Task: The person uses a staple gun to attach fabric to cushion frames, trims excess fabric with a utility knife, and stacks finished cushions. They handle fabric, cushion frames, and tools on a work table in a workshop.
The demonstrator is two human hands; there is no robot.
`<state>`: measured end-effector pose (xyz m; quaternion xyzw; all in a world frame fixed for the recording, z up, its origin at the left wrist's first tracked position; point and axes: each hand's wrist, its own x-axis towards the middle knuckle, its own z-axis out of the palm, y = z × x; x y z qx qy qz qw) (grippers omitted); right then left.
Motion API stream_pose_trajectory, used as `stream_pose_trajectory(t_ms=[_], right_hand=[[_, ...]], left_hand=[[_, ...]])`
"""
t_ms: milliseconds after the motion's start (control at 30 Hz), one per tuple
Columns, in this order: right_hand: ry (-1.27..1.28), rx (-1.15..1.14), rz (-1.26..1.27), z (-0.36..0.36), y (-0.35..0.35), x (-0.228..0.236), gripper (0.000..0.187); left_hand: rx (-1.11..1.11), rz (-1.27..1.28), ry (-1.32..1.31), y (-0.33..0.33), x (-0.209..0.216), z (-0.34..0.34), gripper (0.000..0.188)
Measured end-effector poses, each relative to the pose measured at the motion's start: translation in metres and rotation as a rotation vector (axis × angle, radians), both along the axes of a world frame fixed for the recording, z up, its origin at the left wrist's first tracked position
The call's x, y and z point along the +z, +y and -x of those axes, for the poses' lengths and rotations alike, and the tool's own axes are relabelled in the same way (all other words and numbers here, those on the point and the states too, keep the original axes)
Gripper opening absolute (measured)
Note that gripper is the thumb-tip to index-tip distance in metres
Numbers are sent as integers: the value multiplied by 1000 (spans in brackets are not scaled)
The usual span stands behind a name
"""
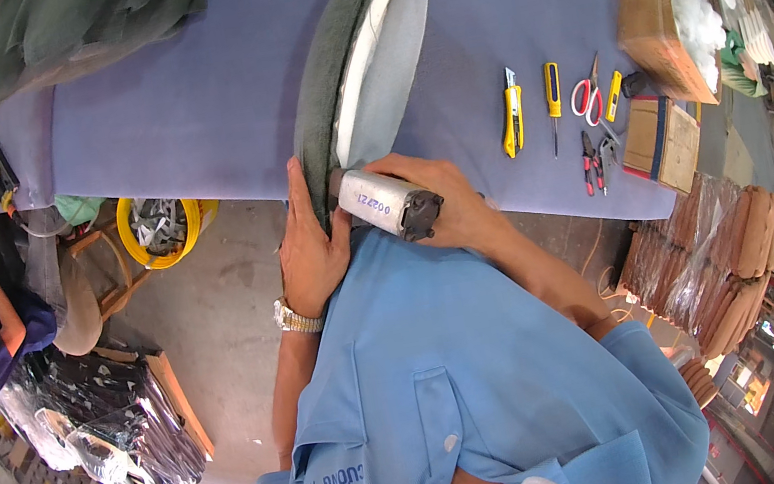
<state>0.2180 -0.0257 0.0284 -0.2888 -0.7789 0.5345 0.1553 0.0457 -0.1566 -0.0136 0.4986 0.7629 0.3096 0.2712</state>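
A long curved upholstered piece (pixel 323 90) stands on edge on the table, its near end against my body. Dark green fabric covers its left side, a white strip runs along the middle, and a light grey face shows on the right. My left hand (pixel 312 264) grips the near end, fingers stretched along the green side and thumb on the other side. My right hand (pixel 446 197) is wrapped round a silver staple gun (pixel 371 202) with a black end cap. The gun's nose touches or nearly touches the piece near my left thumb; its exact contact is hidden.
On the blue-covered table (pixel 186 122) lie a yellow utility knife (pixel 512 116), a screwdriver (pixel 554 99), scissors (pixel 588 93) and pliers (pixel 589 164). Dark green fabric (pixel 81 32) lies far left. A yellow bucket (pixel 191 234) holds metal pieces. Another person (pixel 10 322) sits at left.
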Motion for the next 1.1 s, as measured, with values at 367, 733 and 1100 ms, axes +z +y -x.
stream_pose_trajectory(t_ms=[367, 733, 1100], right_hand=[[-12, -8, 85, -1, -5, -1, 62], [6, 34, 20, 7, -3, -4, 64], [-140, 82, 25, 13, -3, 5, 62]], left_hand=[[140, 163, 59, 5, 11, -7, 87], [180, 40, 88, 5, 8, -5, 86], [179, 7, 118, 3, 3, -12, 85]])
